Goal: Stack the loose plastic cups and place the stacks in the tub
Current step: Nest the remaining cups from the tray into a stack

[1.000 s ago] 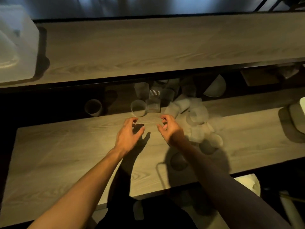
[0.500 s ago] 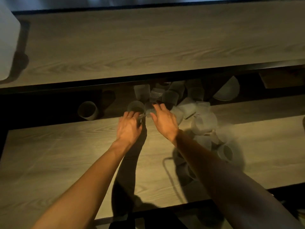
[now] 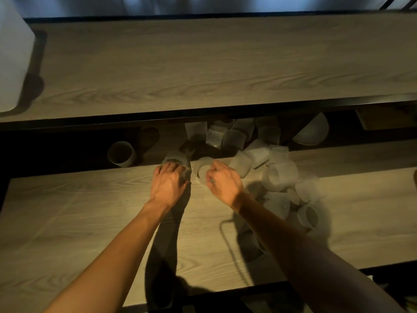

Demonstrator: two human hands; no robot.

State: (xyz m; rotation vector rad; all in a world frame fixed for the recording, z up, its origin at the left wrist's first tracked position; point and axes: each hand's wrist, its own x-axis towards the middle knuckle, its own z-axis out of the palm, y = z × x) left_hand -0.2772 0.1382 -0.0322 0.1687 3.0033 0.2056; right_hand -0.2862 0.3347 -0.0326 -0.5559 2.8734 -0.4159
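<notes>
Several loose translucent plastic cups (image 3: 279, 176) lie heaped on the lower wooden shelf (image 3: 90, 222), from the middle out to the right. My left hand (image 3: 168, 185) grips one clear cup (image 3: 177, 159) at the left end of the heap, fingers curled over its rim. My right hand (image 3: 223, 181) holds another clear cup (image 3: 204, 167) beside it, fingers wrapped round its side. A single cup (image 3: 121, 153) lies apart on its side further left, in shadow. The white tub (image 3: 13, 55) stands on the upper shelf at the far left, cut off by the frame edge.
The upper wooden shelf (image 3: 214, 64) overhangs the back of the lower one, so cups at the rear sit in shadow beneath it. A pale bowl (image 3: 312, 132) lies under the overhang at the right. Lighting is dim.
Both hands reached forward into the left end of the cup heap and closed on a cup each. The view tilted slightly down.
</notes>
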